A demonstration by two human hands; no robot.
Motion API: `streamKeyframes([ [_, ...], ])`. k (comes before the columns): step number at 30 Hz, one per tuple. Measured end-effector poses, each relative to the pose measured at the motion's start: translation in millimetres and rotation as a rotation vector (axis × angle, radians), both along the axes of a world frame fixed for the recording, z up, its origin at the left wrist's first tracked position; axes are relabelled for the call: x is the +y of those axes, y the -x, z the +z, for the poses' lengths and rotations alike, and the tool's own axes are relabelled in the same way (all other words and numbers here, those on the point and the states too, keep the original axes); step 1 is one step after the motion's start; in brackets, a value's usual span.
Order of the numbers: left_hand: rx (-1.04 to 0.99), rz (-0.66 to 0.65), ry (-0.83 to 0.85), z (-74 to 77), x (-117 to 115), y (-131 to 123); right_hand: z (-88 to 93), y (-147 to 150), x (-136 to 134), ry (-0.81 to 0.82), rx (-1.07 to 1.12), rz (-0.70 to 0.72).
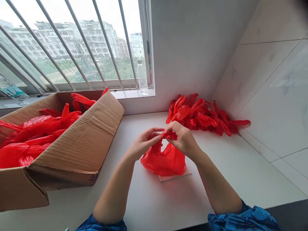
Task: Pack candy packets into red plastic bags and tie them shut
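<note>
A red plastic bag (166, 162) sits on the white surface in front of me, its body spread out and its handles drawn upward. My left hand (146, 141) pinches the gathered handles from the left, thumb and fingertips together. From the right, my right hand (183, 138) grips the same gathered plastic with curled fingers. Both hands meet at the twisted top of the bag, where a knot or fold is partly hidden by the fingers. Under the bag lies a thin pale flat piece (173, 177), mostly covered.
On the left stands an open cardboard box (93, 134) filled with red plastic bags (43, 128). More red bags (199, 114) are heaped against the back wall. A clear bottle (142, 78) stands on the sill of the barred window; another bottle (15, 93) lies at the left.
</note>
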State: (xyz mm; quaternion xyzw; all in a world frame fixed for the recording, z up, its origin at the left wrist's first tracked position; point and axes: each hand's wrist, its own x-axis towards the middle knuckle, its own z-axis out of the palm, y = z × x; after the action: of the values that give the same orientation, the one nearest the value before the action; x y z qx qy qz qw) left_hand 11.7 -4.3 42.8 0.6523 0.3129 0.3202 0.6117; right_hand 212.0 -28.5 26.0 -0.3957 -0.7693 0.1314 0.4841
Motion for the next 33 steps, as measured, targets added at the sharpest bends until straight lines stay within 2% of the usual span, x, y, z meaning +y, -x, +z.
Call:
streamKeyframes([
  [4, 0.018, 0.026, -0.037, 1.4, 1, -4, 0.0, 1, 0, -0.075, -0.087, -0.037],
  [9, 0.111, 0.107, -0.133, 5.3, -1, -3, 6.3, -4, -5, -0.077, -0.051, 0.053],
  [13, 0.169, 0.139, -0.245, 2.7, 0, -1, 12.3, -8, -11, 0.044, 0.061, 0.132],
  [17, 0.227, 0.163, -0.359, -1.5, 2, 0, 12.9, -6, -12, 0.16, 0.186, 0.1],
  [24, 0.503, 0.355, -0.563, -9.3, 3, -3, 10.2, 2, -13, 0.053, 0.074, 0.1],
  [26, 0.488, 0.342, -0.537, -9.3, 3, -4, 9.5, 2, -13, 0.039, 0.035, 0.084],
  [31, 0.176, 0.131, -0.312, 1.5, 1, 0, 6.5, 0, -8, 0.02, 0.018, 0.041],
  [33, 0.136, 0.111, -0.249, 6.0, 0, 1, 5.5, 0, -6, 0.013, 0.014, 0.037],
])
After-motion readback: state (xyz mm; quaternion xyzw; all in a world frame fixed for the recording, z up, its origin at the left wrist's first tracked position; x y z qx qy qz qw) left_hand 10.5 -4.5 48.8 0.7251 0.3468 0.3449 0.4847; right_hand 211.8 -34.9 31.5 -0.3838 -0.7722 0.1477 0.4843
